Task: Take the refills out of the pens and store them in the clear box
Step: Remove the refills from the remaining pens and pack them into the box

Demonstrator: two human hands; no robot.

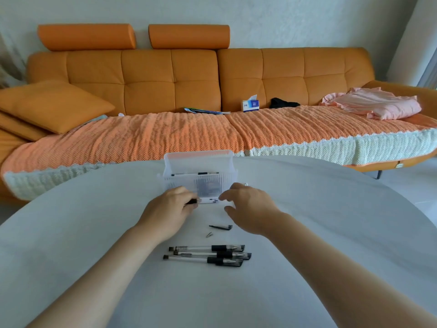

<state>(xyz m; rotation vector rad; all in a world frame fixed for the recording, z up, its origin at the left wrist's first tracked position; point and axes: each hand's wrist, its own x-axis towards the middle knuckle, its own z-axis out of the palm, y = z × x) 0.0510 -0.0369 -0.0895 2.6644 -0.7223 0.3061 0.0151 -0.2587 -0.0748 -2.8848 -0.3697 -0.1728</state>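
**Both hands at the front of the clear box, a pen between them**

The left hand (173, 204) is curled round the dark grip end of a pen (208, 200), fingers folded over it so that only a bit of black and the see-through barrel stick out to the right. The right hand (248, 207) hangs loosely spread, thumb well apart from the fingers. Its forefinger tip is just beside the barrel's far end, and I cannot tell whether it touches.

Right behind the pen stands the clear box (198, 183), its lid (197, 159) tipped up at the back. A thin refill (189, 174) lies across the inside.

Nearer the person, on the white round table (307, 221), lies a black pen cap (221, 227), and just below it a small metal tip (209, 234). Closer still, three pens (205, 254) lie side by side, touching, caps to the right.

Beyond the table runs an orange sofa (165, 74) with a tissue box (250, 105) and a folded pink garment (373, 105) on the seat
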